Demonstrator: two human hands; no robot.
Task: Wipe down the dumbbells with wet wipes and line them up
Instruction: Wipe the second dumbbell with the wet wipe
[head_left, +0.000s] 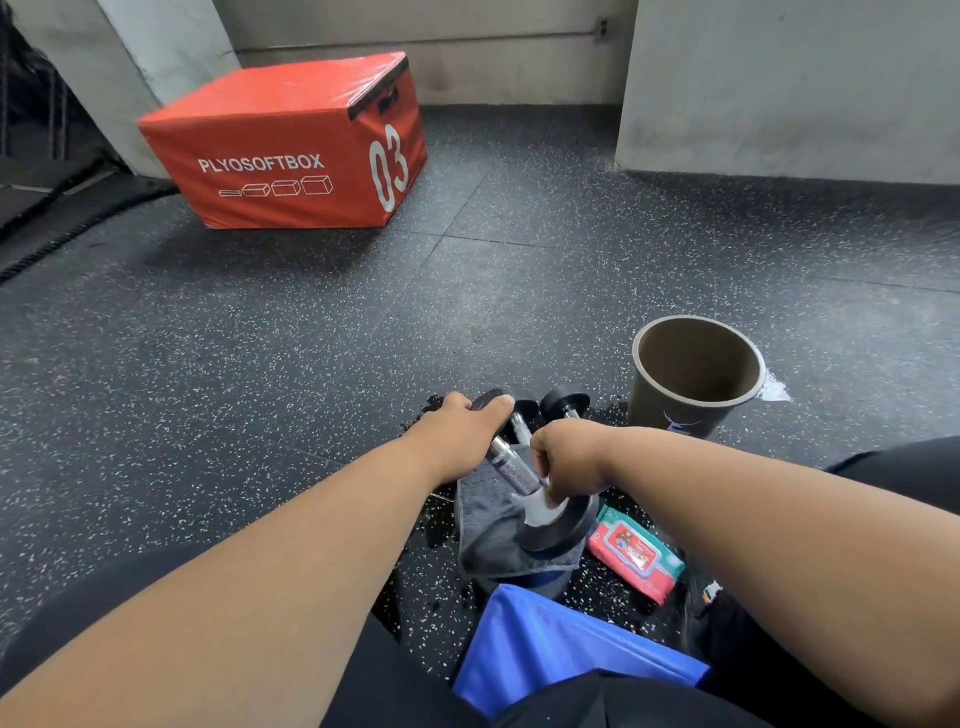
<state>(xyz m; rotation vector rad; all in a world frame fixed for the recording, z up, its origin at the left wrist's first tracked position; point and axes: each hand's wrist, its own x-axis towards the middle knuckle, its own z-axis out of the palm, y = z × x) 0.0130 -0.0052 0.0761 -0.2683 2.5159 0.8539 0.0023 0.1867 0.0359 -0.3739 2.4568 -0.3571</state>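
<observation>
The left hand (457, 426) gripped the far head of a tilted dumbbell (514, 467), whose near head rested on a grey towel (488, 530). The right hand (566, 457) pinched what appeared to be a white wipe (537, 506) against the handle. A second dumbbell (563, 402) lay just beyond.

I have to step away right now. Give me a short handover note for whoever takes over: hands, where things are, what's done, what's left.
Left hand grips the far end of the dumbbell, tilted over the grey towel.
Right hand presses a white wet wipe against the handle at the near weight plate.
Second dumbbell lies just behind, on the floor.
Wipes pack sits right of the towel; the brown bin stands behind it.
Done: nothing visibly lined up yet.
Left: finish this dumbbell, wipe any others, line them up.
</observation>
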